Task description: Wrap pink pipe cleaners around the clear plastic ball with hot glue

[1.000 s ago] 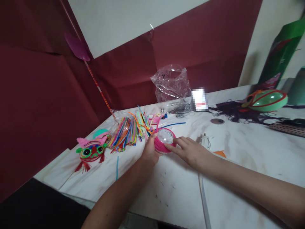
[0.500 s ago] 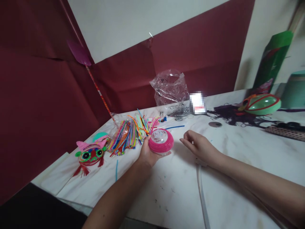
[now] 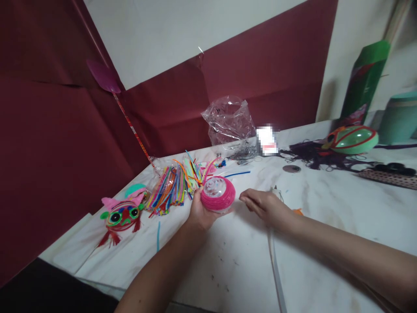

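Observation:
My left hand (image 3: 202, 212) is closed around a clear plastic ball (image 3: 215, 188) whose sides are wrapped in bright pink pipe cleaner (image 3: 223, 199). The clear top is left bare and faces up. Just right of the ball, and apart from it, my right hand (image 3: 265, 205) has its fingers pinched together; whatever may be between them is too small to make out. Behind that hand a small pointed tip (image 3: 275, 188) shows, its body mostly hidden. A grey cord (image 3: 276, 269) runs from under the hand to the table's front edge.
Bundled coloured pipe cleaners (image 3: 171, 187) lie left of the ball, near a decorated animal-face ball (image 3: 123, 215). A clear plastic bag (image 3: 230, 121) stands behind. At right are a green balloon-like form (image 3: 356, 140), dark yarn (image 3: 309, 153) and a dotted case (image 3: 387, 177).
My right hand has come a little closer to the ball, and its fingers have drawn together. The pointed tip and an orange piece now show behind it. My left hand keeps its hold.

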The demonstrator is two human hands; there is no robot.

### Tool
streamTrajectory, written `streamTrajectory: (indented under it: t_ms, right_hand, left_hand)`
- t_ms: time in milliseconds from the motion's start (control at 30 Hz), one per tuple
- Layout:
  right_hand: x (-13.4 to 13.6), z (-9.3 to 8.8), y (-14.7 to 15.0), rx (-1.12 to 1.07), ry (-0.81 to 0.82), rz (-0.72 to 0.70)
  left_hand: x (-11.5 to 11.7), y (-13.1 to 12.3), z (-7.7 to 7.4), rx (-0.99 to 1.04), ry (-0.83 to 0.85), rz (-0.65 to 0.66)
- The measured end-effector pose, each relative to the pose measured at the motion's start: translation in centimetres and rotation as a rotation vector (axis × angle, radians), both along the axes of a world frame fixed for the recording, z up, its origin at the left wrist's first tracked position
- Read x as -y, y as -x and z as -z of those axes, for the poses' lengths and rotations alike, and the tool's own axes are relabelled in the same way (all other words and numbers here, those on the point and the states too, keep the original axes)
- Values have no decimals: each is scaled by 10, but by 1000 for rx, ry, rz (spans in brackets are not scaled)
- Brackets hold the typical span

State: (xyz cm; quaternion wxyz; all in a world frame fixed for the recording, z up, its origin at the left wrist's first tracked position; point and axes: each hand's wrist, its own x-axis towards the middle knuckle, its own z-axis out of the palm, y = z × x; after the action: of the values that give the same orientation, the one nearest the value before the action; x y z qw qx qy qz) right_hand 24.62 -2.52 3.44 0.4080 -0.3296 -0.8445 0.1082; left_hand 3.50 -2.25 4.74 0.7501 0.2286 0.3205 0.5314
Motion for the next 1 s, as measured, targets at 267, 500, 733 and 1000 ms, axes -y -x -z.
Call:
streamTrajectory:
  t_ms: [267, 500, 733, 1000]
  right_hand:
    - [2, 13, 3, 253, -292, -108]
    - [2, 5, 2, 319, -435, -111]
    - [-2, -3, -7, -53, -132, 114]
    - [-1, -9, -6, -165, 143, 123]
  left_hand:
    - [1, -7, 1, 39, -70, 43]
    - [-1, -6, 2, 50, -53, 37]
    - [-2, 5, 5, 23, -46, 8]
    - [-5, -2, 11, -121, -126, -106]
